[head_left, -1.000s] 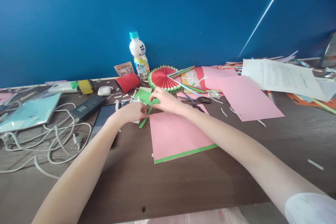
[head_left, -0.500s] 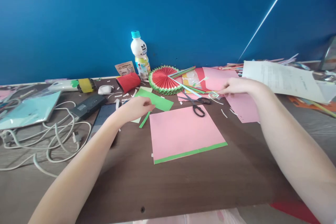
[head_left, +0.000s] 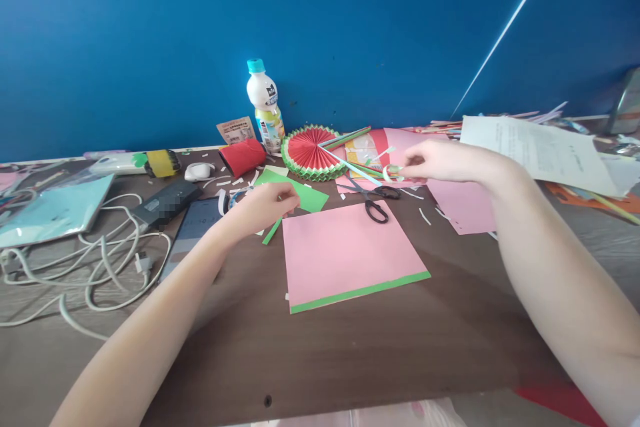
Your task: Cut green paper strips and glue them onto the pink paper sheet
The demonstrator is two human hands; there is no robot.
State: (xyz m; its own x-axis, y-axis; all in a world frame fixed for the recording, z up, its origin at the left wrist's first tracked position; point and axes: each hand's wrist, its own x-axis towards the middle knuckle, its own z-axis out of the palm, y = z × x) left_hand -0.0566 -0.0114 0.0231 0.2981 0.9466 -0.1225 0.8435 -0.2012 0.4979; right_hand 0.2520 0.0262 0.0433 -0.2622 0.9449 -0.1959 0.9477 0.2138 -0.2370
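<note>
My left hand [head_left: 275, 203] has its fingers curled together over the near edge of a green paper sheet [head_left: 307, 195]. Whatever may be between those fingertips is hidden. Just below them a narrow green paper strip [head_left: 271, 232] points toward me. Between thumb and fingers, my right hand [head_left: 425, 161] pinches a curled pale paper strip [head_left: 389, 173], above the back of the table. A pink paper sheet [head_left: 353, 250] lies in front of both hands, with a green strip [head_left: 360, 291] along its near edge. Black-handled scissors [head_left: 376, 211] overlap its far edge.
Behind stand a pleated red-and-green paper fan [head_left: 314, 152], a bottle [head_left: 265, 107] and a tipped red cup [head_left: 243, 157]. On the left are a phone [head_left: 193, 230], white cables [head_left: 100, 267] and a black box [head_left: 167, 203]. Printed sheets [head_left: 530, 153] lie at right.
My right hand has lifted and moved left from the pink paper, bringing the curled pale strip with it. My left hand has shifted slightly right.
</note>
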